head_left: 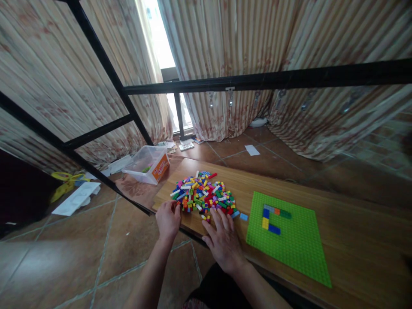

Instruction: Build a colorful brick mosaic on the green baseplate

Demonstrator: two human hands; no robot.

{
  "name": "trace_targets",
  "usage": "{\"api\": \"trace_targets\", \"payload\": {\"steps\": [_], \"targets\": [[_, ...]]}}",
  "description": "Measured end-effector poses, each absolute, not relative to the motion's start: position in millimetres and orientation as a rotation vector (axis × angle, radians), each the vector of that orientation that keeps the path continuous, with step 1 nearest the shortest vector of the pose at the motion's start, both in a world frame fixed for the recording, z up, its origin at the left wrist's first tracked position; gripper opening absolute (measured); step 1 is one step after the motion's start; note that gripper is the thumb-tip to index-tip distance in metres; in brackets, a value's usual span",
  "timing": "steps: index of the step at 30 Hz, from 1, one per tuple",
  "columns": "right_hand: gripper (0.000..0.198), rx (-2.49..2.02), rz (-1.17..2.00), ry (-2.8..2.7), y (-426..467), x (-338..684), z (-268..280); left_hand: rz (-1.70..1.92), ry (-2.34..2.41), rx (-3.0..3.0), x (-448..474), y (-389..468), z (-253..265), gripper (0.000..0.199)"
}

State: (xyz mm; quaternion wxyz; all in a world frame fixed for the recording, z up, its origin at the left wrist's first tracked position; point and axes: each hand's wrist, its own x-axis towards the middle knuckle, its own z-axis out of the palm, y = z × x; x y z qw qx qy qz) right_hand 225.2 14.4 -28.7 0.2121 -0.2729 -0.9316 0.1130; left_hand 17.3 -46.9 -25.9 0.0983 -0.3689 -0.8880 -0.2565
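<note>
A heap of small multicoloured building bricks (206, 193) lies on the wooden bench. At its near left edge is my left hand (169, 221), fingers curled in and closed by the bricks; what they hold, if anything, is too small to make out. My right hand (223, 240) lies open, palm down, fingers spread, its fingertips at the heap's near edge. A light blue brick (243, 217) sits apart, between the heap and a green studded baseplate (299, 249). Grey, orange, green, blue and yellow bricks (265, 223) form an angular, open-sided shape on the plate.
The wooden bench top (360, 240) runs to the right. Beyond its left end, a clear plastic box (141, 165) with an orange label stands on the floor. A black metal frame (257, 81) crosses in front of the curtains (225, 43). Papers (77, 199) lie on the tiles.
</note>
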Motion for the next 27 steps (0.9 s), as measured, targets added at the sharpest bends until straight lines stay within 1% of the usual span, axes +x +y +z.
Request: {"api": "trace_targets", "payload": {"steps": [7,11,17,21,24,27], "targets": [[0.044,-0.882,0.372,-2.526,12.0,239.5,-20.8,-0.686,-2.508,-1.265,16.7,-47.6,-28.4,0.025],[0.038,-0.908,0.450,-2.445,5.9,246.2,-17.4,-0.645,-2.456,-1.309,17.5,-46.3,-29.6,0.029],[0.031,-0.886,0.465,-2.305,4.1,259.0,-11.7,-0.828,-2.502,-1.184,18.2,-46.9,-19.3,0.034],[0.029,-0.886,0.475,-2.209,3.7,271.1,-9.3,-1.038,-2.547,-1.153,49.7,-45.8,1.1,0.035],[0.031,-0.935,0.554,-2.104,4.7,284.9,-9.3,-1.233,-2.482,-1.526,98.0,-40.9,9.4,0.028],[0.033,-0.992,0.656,-2.025,8.6,305.7,-7.7,-1.301,-2.295,-2.090,151.2,-32.6,6.8,0.018]]}}
